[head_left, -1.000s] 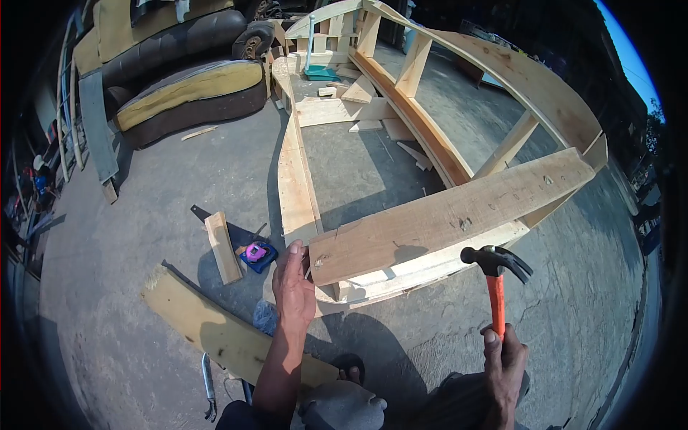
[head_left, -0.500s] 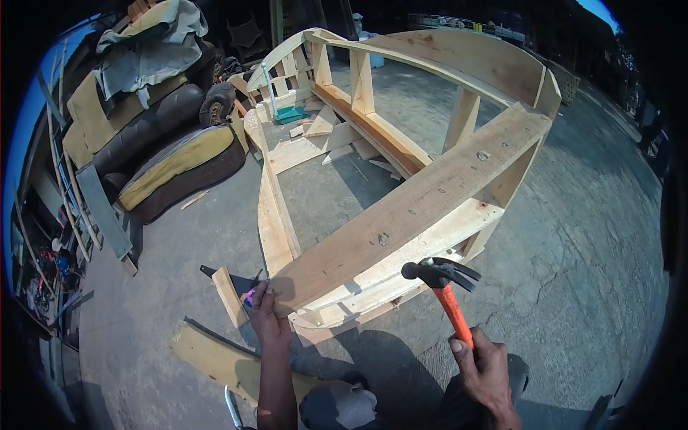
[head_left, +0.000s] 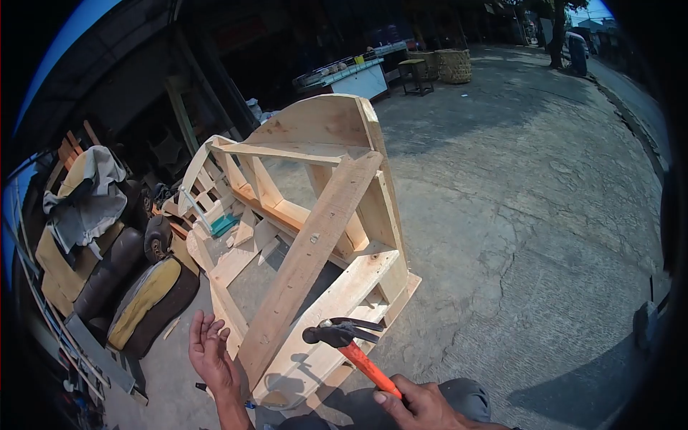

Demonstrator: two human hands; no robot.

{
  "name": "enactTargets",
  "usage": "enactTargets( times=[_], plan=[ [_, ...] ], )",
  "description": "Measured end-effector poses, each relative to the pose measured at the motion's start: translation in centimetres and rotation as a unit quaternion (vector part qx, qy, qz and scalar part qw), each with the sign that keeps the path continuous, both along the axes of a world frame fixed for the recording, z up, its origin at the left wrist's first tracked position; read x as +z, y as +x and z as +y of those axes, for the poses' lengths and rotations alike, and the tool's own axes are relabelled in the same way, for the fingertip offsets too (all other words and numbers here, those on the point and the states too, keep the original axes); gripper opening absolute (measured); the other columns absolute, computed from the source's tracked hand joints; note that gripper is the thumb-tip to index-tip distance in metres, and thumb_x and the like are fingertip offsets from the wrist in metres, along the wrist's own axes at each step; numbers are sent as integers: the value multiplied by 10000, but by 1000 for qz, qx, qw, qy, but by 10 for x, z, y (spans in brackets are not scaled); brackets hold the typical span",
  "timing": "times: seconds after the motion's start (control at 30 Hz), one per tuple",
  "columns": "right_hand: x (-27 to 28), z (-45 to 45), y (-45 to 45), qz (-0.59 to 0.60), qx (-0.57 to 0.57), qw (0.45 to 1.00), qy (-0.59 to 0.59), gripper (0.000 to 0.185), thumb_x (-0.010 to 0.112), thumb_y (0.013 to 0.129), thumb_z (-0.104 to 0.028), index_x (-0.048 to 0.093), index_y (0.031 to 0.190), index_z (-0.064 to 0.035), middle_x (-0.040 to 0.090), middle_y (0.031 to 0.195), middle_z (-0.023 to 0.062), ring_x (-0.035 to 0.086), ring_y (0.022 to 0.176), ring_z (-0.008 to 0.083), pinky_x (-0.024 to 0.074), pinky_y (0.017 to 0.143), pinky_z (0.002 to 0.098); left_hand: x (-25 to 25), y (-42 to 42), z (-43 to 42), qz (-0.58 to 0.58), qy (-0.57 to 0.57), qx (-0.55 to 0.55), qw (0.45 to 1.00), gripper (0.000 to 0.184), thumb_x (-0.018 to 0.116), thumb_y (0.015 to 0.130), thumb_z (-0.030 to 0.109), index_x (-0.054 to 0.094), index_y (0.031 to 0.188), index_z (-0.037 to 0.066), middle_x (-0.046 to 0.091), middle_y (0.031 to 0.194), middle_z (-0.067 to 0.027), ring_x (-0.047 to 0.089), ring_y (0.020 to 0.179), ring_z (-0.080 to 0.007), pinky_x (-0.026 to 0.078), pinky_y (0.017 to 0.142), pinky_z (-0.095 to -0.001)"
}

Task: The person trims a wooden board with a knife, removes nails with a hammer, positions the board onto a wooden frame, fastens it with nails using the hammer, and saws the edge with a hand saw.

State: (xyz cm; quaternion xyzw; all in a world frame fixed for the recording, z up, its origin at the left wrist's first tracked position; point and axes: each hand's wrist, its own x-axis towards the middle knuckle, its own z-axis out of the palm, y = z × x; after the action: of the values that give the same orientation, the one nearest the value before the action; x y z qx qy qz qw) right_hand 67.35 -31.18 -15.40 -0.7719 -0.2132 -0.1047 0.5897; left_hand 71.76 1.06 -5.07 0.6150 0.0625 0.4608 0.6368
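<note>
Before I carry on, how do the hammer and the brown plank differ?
The hammer has an orange handle and dark head; the plank is brown, knotted wood. The hammer is gripped in the right hand; the plank spans the wooden frame, ungripped, near the open left hand. The plank is longer than the hammer. Both are sunlit.

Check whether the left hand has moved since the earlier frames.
Yes. Judged against the wooden frame, the left hand has shifted outward to the left; earlier gripping the near end of the brown plank, it is now open beside it.
</note>
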Motion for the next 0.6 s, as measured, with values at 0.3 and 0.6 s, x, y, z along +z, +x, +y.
enactTargets(
  times=[0.3, 0.6],
  plan=[
    [42, -71, 16, 157, 122, 957, 212, 286, 537, 1033, -208, 580, 1261, -41, 655, 705, 87, 591, 539, 200, 486, 524, 343, 49, 168, -117, 75, 71, -208, 973, 315, 678, 973, 251, 676, 1162, -1, 658, 928, -30, 600, 807, -92, 501, 725, -242],
    [33, -108, 37, 285, 102, 949, 88, 281, 589, 980, -255, 572, 1110, -7, 646, 784, 242, 656, 674, 412, 506, 575, 469, 72, 279, -171, 24, 156, -227, 961, 286, 636, 998, 208, 654, 1212, 20, 644, 902, -23, 611, 833, -121, 514, 770, -267]
  ],
)
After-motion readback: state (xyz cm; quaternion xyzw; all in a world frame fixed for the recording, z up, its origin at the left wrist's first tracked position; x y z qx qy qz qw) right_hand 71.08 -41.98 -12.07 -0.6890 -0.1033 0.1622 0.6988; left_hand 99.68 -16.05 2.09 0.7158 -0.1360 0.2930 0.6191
